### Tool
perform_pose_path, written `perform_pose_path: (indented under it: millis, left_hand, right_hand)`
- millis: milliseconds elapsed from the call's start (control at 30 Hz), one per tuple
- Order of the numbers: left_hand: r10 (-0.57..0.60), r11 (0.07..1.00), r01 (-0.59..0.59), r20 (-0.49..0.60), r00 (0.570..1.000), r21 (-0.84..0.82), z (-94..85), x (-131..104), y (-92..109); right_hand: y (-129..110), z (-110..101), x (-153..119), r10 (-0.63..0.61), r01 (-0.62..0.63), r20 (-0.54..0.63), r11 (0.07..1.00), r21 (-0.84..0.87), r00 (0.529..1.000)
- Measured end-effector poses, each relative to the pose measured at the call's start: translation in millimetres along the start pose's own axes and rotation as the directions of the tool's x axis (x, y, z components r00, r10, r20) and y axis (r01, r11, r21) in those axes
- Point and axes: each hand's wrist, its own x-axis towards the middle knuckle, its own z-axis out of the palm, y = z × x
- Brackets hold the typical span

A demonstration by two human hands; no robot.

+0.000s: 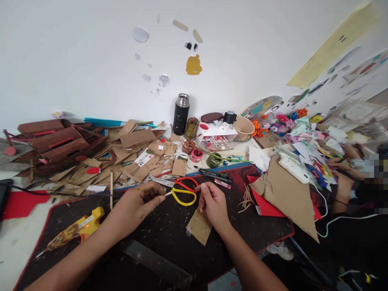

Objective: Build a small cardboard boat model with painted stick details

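Observation:
My left hand (142, 206) is closed in a pinch on a thin pale stick (168, 193), whose short end sticks out to the right past the fingertips. My right hand (214, 205) has its thumb and fingers pressed together; what they grip, if anything, is too small to make out. Between and just beyond both hands lie scissors (185, 197) with one red and one yellow handle loop, blades towards the left. A small brown cardboard piece (199, 227) shows beside and partly under my right hand; I cannot tell whether the fingers touch it.
A yellow glue gun (87, 224) lies left on the dark mat (145, 250), a transparent ruler-like strip (159, 262) nearer me. Cardboard scraps (145, 161), paint jars (197, 155), a cutter knife (216, 175) and a black flask (181, 115) stand beyond. Another person's arm (342, 190) is at right.

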Motion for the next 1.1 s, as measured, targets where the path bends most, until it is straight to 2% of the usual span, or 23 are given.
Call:
perform_pose_path:
  millis: [100,167,300,400,667,800,1000,1100]
  left_hand:
    - [-0.057,0.983,0.046,-0.054,0.997,-0.180,-2.9,0.8,9.6]
    - [-0.072,0.971,0.054,-0.070,0.995,-0.234,-3.4,2.1,14.2]
    - [-0.062,0.972,0.041,-0.083,0.995,-0.230,-1.6,4.8,19.1]
    - [-0.051,0.979,0.029,-0.103,0.993,-0.203,1.0,6.0,19.8]
    - [-0.092,0.966,0.064,-0.102,0.991,-0.252,0.0,8.5,15.0]
    - [-0.081,0.975,0.054,-0.119,0.990,-0.214,-2.2,9.4,12.6]
    - [-0.069,0.988,0.061,-0.052,0.996,-0.143,-4.8,6.8,15.3]
    - [-0.046,0.994,0.039,-0.073,0.996,-0.102,-3.2,7.7,16.0]
  right_hand:
    - [-6.4,13.4,5.6,0.015,-0.016,0.087,1.000,0.005,0.996]
    - [-9.3,23.4,9.1,0.025,-0.030,0.157,0.999,0.029,0.987]
    - [-14.9,41.1,13.7,0.018,-0.040,0.282,0.997,0.072,0.959]
    - [-18.1,49.9,14.9,0.000,-0.030,0.325,0.996,0.088,0.946]
    - [-26.1,52.1,19.4,-0.032,0.032,0.255,0.999,0.005,0.966]
    - [-30.8,50.1,21.4,-0.016,0.011,0.218,1.000,0.026,0.976]
    - [-27.2,50.5,22.8,-0.006,0.007,0.208,1.000,-0.005,0.978]
    - [-26.0,51.2,23.0,-0.010,0.010,0.223,1.000,0.001,0.975]
